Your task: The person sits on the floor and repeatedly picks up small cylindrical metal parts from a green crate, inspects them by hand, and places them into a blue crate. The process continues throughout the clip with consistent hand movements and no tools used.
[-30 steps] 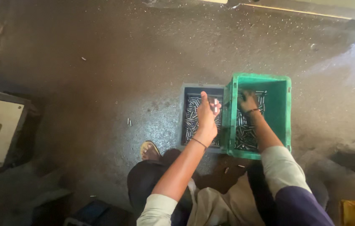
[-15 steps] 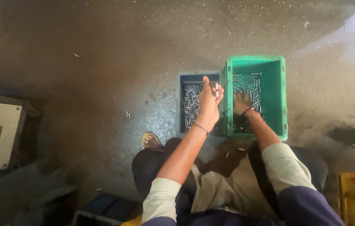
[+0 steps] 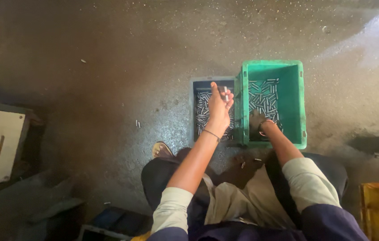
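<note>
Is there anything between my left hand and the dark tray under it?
Nothing visible. The left hand is raised directly over the dark tray of small metal pins; the green crate sits alongside.

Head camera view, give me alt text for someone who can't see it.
A seated person's left hand holds a small metal piece above a dark tray of short metal pins, while the right hand reaches into the green crate of similar pins beside it. Both bins sit on a rough concrete floor.
</note>
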